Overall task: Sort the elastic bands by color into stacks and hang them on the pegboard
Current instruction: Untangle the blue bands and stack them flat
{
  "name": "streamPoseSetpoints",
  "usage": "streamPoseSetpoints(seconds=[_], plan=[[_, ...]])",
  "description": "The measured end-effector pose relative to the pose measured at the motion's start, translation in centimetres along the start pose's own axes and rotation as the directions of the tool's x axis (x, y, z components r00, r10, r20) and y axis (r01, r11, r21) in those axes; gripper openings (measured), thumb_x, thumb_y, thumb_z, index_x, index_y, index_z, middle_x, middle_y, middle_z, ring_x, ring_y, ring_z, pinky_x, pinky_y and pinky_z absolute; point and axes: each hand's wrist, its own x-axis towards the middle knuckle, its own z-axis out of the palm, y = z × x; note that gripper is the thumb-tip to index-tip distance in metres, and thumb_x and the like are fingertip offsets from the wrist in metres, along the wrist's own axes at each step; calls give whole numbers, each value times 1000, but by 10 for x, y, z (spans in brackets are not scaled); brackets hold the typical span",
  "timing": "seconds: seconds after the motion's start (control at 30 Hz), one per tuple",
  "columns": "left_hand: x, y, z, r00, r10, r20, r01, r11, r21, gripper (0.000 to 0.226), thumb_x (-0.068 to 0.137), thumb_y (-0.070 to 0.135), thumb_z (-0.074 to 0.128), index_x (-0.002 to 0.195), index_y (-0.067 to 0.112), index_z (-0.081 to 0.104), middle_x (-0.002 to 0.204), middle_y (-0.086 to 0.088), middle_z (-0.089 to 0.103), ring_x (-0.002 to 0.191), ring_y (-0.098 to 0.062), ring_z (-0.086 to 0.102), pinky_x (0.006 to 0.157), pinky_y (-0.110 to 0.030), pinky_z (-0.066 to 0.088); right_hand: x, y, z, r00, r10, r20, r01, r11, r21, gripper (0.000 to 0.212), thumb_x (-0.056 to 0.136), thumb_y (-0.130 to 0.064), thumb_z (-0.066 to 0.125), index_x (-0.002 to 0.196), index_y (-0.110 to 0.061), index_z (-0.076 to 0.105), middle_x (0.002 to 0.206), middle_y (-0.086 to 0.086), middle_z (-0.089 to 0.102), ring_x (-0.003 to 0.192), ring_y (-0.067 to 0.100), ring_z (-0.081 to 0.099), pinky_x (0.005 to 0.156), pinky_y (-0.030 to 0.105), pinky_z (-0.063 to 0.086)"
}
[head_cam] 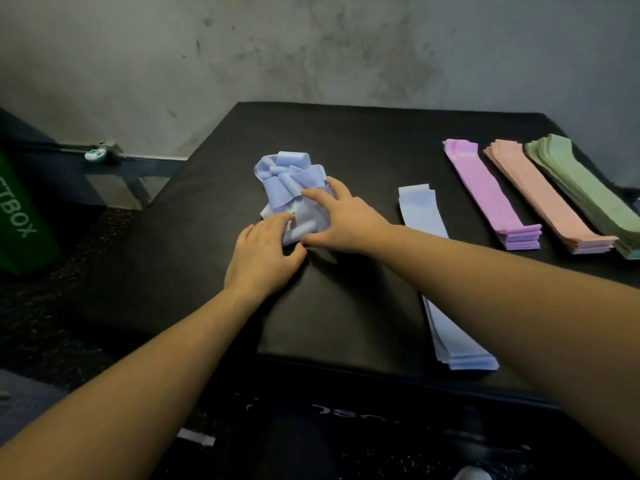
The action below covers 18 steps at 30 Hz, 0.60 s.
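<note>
Both hands down on a loose heap of blue bands (289, 181) near the middle of the black padded table (346, 306), slightly toward its far-left corner. Left hand (261, 258) at the heap's near edge, fingers curled onto a rolled end of blue band; whether pinching or only pressing, cannot tell. Right hand (341, 220) laid over the heap's right side, fingers spread and fairly straight, pressing the bands flat, thumb at the near edge close to the left hand's fingers. Just right of the heap, apart from it, a flat blue stack (450, 341) running from mid-table to the near edge, its near end reaching the rim, its middle hidden under the right forearm. Farther right, 3 more flat stacks side by side, slanting from the far edge toward the right edge: purple stack (485, 192), then pink stack (540, 199) just beside it, then green stack (585, 188) touching or nearly touching the pink, its near end at the right rim. Bare black surface along the left edge and across the near-left part of the table, between the heap and the near edge. Off the left edge, lower down, a green box (17, 220) with white lettering, and a metal bar (104, 152) against the grey wall (311, 46).
</note>
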Motion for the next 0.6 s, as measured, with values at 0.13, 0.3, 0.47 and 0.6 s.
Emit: streamPoseSetpoints(seconds=[0.13,0.3,0.47,0.6], plan=[[1,-5,0,999,30,-36,-31,999,-31,52,85,29,64,136,21,55,128,0,64,117,-22,58,108,-39,38,20,-2,3,999,44,-21,-45,997,-55,33,87,-56,66,102,-28,59,134,4,51,102,24,57,80,34,45],[-2,-5,1,994,82,-70,-82,997,9,57,85,35,69,137,20,54,140,4,52,128,-16,49,108,-37,35,0,-5,-4,994,-23,-107,39,987,156,16,95,-24,63,89,-16,50,80,-4,56,74,18,53,59,24,38],[-6,-3,-4,991,128,-38,-129,991,-24,62,83,41,74,137,24,50,138,7,52,121,-15,51,102,-36,39,-37,-8,-25,1000,0,-30,16,848,530,45,91,3,57,116,-30,42,105,3,68,92,22,68,74,33,61],[-11,5,-11,989,149,19,-147,985,-89,66,80,41,78,137,26,48,136,7,53,115,-18,56,98,-36,43,-69,-5,-40,997,53,-55,-3,749,663,44,94,6,43,103,-31,65,113,-1,67,107,19,64,81,27,59]])
